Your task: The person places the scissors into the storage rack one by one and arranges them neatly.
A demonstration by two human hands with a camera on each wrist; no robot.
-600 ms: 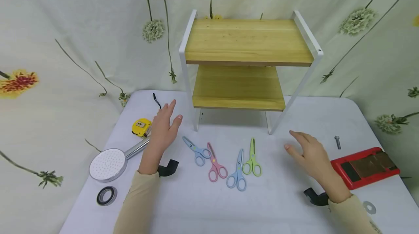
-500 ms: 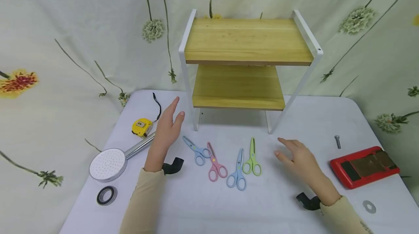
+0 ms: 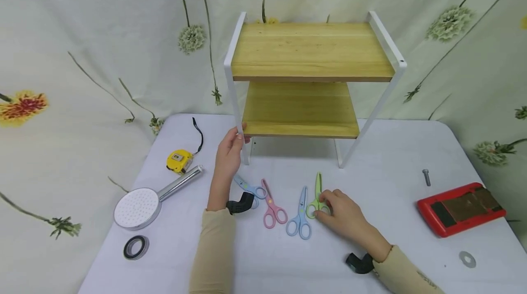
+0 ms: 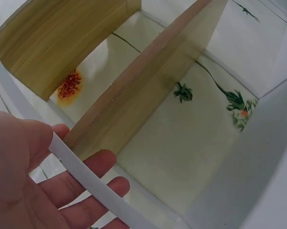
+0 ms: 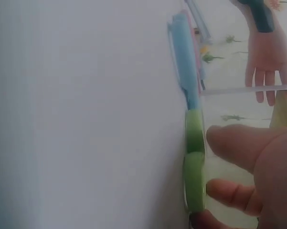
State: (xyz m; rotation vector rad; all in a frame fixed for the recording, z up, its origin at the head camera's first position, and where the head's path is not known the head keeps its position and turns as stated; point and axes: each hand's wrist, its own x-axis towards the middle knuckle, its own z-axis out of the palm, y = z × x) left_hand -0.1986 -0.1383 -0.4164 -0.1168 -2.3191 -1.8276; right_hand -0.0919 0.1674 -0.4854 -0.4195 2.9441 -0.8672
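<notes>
A white-framed rack with two wooden shelves stands at the back of the table. My left hand grips its front left leg; in the left wrist view the leg crosses my fingers. Four small scissors lie in front: light blue, pink, blue and green scissors. My right hand pinches the green scissors' handles, which rest on the table.
At the left of the white table lie a yellow tape measure, a shower head and a black ring. At the right are a bolt, a red case and a washer.
My left hand moved right from above the tape measure and took hold of the rack's leg. My right hand moved left and closed on the green scissors' handles.
</notes>
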